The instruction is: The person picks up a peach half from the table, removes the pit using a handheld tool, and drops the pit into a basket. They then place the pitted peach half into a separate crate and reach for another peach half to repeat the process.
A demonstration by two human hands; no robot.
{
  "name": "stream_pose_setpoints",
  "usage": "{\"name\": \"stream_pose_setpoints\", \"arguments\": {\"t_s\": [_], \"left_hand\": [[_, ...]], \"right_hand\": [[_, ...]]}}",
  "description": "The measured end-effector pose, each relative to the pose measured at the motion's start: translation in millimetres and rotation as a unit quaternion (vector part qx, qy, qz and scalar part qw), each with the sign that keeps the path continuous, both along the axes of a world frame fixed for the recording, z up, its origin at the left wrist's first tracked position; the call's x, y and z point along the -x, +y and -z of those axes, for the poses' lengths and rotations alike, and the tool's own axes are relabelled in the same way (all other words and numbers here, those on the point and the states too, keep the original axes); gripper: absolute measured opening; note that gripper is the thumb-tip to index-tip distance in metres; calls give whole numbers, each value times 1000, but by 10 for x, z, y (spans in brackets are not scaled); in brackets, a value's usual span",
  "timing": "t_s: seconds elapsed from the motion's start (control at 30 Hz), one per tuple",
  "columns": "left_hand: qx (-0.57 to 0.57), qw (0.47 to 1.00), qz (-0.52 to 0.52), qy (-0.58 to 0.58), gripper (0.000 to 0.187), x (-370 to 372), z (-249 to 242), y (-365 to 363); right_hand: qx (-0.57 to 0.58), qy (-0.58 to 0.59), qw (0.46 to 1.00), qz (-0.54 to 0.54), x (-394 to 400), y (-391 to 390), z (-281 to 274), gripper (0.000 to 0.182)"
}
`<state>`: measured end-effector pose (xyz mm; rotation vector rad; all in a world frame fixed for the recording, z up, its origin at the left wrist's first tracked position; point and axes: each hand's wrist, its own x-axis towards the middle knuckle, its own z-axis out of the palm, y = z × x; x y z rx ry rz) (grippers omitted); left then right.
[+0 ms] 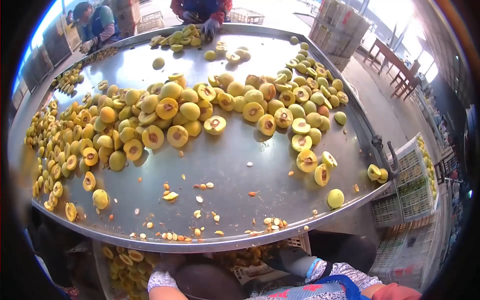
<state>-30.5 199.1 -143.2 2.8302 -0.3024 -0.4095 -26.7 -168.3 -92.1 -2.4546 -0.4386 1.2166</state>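
Observation:
My left hand [171, 262] is low in the view, just under the near rim of the metal table [220, 165], above a crate of halved yellow fruit [127, 270]. My right hand [294, 261], in a greyish glove with a patterned cuff, is also below the rim, over my lap. The fingers of both hands are dark or hidden, so I cannot see whether they hold anything. Across the table lies a wide heap of yellow peach-like fruit [170, 109], many cut in half with brown stone cavities showing. Pale kernels [172, 236] and bits of stone are scattered along the near edge.
A co-worker's gloved hand [211, 27] touches fruit at the far edge. Another person [97, 27] works at the far left. White plastic crates [412, 175] holding fruit are stacked at the right. A metal fitting [392, 160] sticks out at the table's right corner.

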Motion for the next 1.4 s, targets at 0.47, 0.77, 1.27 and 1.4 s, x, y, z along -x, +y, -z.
{"name": "stream_pose_setpoints", "arguments": {"t_s": [0.47,0.77,1.27,1.4], "left_hand": [[-18,1000,5,8,34,27,-9,88],[-51,998,38,-14,35,-5,-110,45],[-60,918,-392,8,50,1588,-993,595],[-11,895,-386,-223,42,1441,-1344,614]], "right_hand": [[-10,-5,1000,-5,-48,53,-47,47],[-48,-44,997,-43,16,272,-1,47],[-215,-116,969,-41,86,342,-440,38],[-293,-17,956,0,-27,360,-617,40]]}}
